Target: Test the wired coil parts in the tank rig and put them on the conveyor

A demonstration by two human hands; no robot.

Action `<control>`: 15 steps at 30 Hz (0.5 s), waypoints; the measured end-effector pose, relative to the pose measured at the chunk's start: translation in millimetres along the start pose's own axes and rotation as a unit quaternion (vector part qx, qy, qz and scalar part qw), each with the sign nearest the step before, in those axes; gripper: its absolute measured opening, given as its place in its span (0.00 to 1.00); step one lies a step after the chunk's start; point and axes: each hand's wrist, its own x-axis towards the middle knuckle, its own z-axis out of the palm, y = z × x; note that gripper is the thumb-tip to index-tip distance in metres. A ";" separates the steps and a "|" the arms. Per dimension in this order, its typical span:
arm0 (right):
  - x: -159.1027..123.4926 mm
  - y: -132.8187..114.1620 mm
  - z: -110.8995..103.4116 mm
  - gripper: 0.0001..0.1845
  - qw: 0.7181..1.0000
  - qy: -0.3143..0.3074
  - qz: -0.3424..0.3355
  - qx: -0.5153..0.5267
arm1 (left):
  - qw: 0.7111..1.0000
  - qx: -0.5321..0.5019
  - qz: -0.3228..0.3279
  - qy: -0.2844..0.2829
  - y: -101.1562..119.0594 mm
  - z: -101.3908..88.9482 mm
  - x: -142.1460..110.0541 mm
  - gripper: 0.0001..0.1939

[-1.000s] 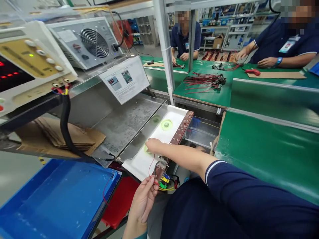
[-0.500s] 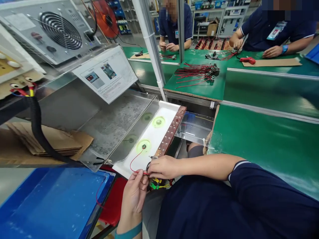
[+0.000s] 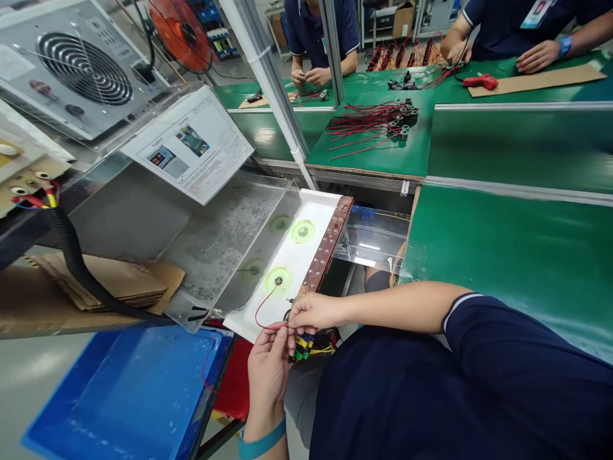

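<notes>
The left hand [image 3: 268, 377], with a teal band at the wrist, comes up from below, and its fingers [image 3: 280, 340] pinch a thin red wire [image 3: 257, 314] in a narrow grip. The right hand [image 3: 316, 313] reaches in from the right with its fingers curled and narrow, close against the left fingertips; whether they grip the wire too, I cannot tell. From the pinch the wire loops up to a small round part [image 3: 278, 280] sitting on a green ring [image 3: 269, 279] on a white tray [image 3: 297, 255], just beyond the hands. A second green ring [image 3: 302, 231] lies farther along the tray, and a copper strip [image 3: 325, 246] with rows of holes runs down its right edge. Yellow and green connectors [image 3: 304, 345] sit right under the hands. To the left, a clear plastic panel [image 3: 225, 255] slopes beside the tray, below a printed sheet [image 3: 189, 144] and a power unit with a fan grille [image 3: 81, 76]. A blue bin [image 3: 129, 396] sits below the panel. A green counter [image 3: 512, 236] runs along the right, and beyond it a bundle of red wires [image 3: 373, 121] lies on a green board, with two co-workers [image 3: 320, 38] [image 3: 507, 25] working farther off.
</notes>
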 end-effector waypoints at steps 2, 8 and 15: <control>-0.6 -1.8 -1.6 0.06 1.000 -0.013 0.013 -0.002 | 1.000 0.031 -0.003 -0.006 0.7 -1.9 -0.3 0.22; -2.4 9.5 -4.3 0.03 0.888 0.102 -0.239 -0.379 | 0.992 0.121 0.020 0.002 -0.2 -4.1 0.4 0.20; 0.6 17.3 -0.5 0.16 0.721 0.118 -0.318 -0.604 | 0.997 0.030 -0.044 0.048 15.5 12.5 -2.5 0.25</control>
